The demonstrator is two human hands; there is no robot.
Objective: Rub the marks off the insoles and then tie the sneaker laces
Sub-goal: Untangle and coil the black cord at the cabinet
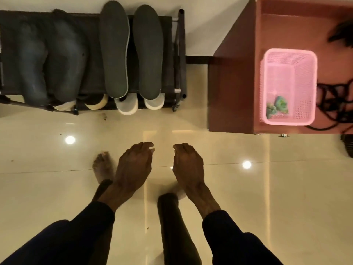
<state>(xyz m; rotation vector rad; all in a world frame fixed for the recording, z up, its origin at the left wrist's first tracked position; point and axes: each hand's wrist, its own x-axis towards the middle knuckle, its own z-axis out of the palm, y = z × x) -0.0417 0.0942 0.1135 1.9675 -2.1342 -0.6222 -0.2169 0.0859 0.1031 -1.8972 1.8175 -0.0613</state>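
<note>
Glossy cream tile floor (47, 188), head view looking straight down; dark shoe rack (179, 54) against the wall at the top, brown cabinet (233, 83) to its right. Two dark grey insoles lie flat on the rack's top shelf, side by side and nearly touching: left insole (114, 48), right insole (148, 52). Long axes parallel, running from the wall toward the person, near ends overhanging the rack's front edge. Below them, on the lower tier, the ends of two white sneakers (127, 106) poke out; laces not visible. Folded jeans (51, 60) drape over the rack's left half. Pink plastic basket (305, 87) sits on the cabinet with a green crumpled item (278, 108) in its bottom corner; can't tell what it is. Left hand (133, 169) and right hand (188, 167) hang over the floor, backs up, fingers curled loosely downward, grip slack and empty on both. Insoles are well apart from both hands, up-frame and slightly left. Dark sleeves cover both forearms; a bare foot (103, 167) is on the tile just left of the left hand.
</note>
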